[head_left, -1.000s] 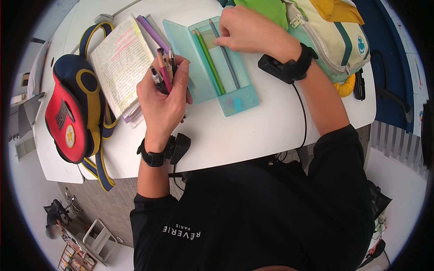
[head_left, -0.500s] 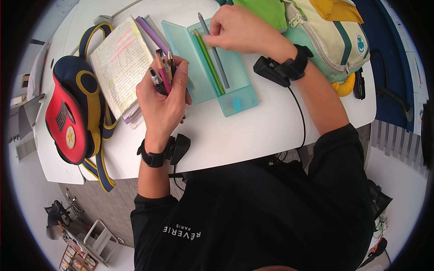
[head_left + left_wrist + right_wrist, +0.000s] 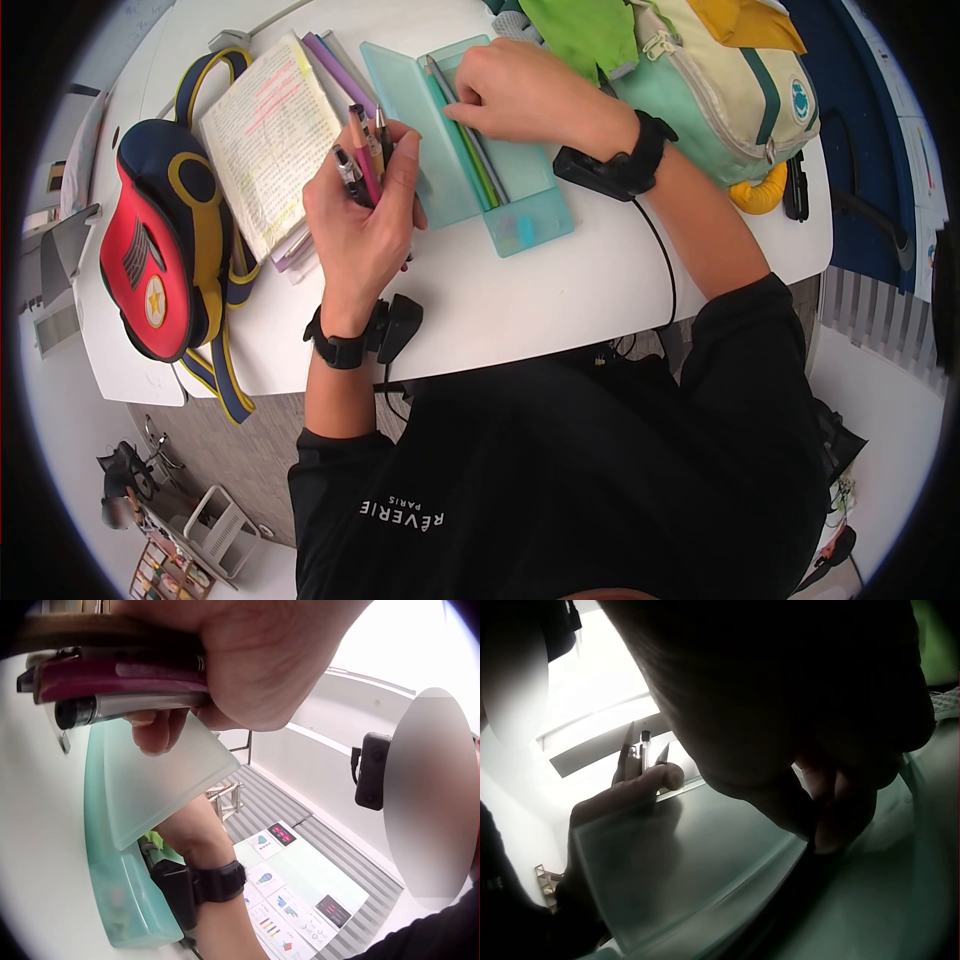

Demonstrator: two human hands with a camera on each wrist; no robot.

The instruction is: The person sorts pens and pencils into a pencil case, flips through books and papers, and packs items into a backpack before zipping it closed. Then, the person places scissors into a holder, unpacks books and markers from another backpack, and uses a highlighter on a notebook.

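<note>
A translucent teal pencil case lies open on the table, its lid folded out to the left. Inside, green pencils lie lengthwise, with a grey pencil close along their right side. My right hand is over the case's upper part, thumb and fingertips pinching the grey pencil and hiding its middle. Left of the case, my left hand grips an upright bundle of pens and pencils, including a pink pen. In the left wrist view, a clear-barrelled pen shows beside that pink one.
An open notebook with highlighted writing lies on other books at the left. Beside it sits a red and navy bag with straps. A cream and mint backpack stands at the right, and a cable runs from my right wrist.
My right hand has brought the grey pencil leftward across the case, from the right side to beside the green pencils, and lowered its raised end. The left hand stays put with its bundle.
</note>
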